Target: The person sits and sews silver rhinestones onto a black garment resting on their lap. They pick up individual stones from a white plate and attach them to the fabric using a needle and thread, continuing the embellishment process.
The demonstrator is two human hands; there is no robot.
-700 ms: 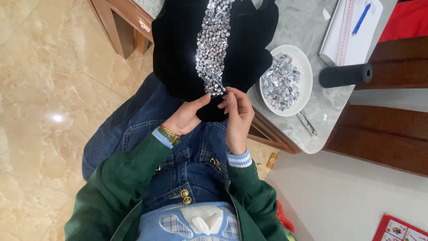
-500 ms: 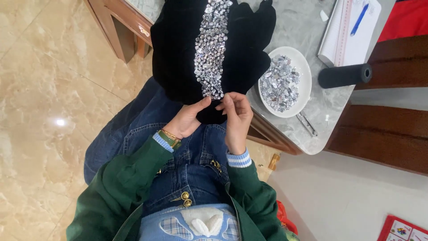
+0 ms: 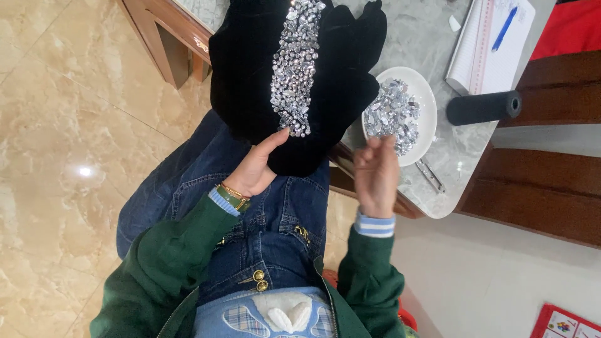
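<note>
The right hand (image 3: 375, 175) has left the black velvet cloth (image 3: 250, 81) and now hovers near the white plate (image 3: 426, 100) of silver crystals (image 3: 393, 112), fingers loosely curled, apparently empty. The left hand (image 3: 253, 169) still grips the cloth's lower edge on the lap.

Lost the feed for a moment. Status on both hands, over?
Left hand holding black velvet cloth by the rhinestone strip. Right hand lifted off it, near the plate of stones. Nothing between.
</note>
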